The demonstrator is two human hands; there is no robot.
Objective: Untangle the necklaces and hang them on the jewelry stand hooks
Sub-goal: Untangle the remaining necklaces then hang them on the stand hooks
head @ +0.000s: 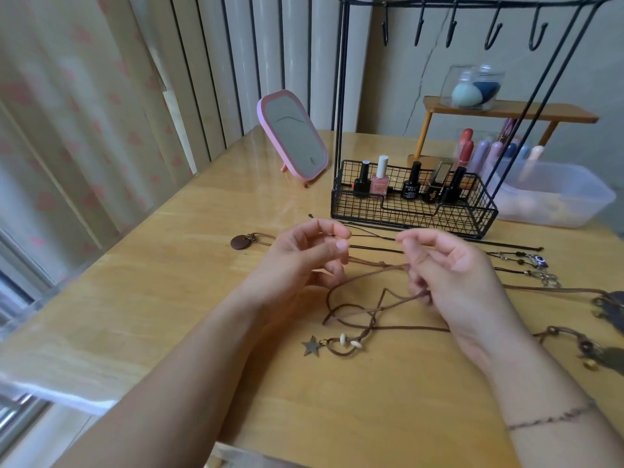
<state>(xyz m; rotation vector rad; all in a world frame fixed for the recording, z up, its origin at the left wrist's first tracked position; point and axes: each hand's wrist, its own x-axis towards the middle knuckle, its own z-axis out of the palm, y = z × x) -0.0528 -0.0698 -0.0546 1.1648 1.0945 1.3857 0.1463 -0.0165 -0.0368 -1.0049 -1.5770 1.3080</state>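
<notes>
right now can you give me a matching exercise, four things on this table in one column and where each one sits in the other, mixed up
Things:
1. star pendant
2. round wooden pendant
3. pink mirror
4. makeup sponges

Places:
A. in a clear container on the small wooden shelf
B. standing left of the black jewelry stand
C. flat on the table, left of the left hand
D. on the table nearest the camera, below both hands, at the end of the brown cord

Pairs: 1-D, 2-C, 3-B, 4-A
</notes>
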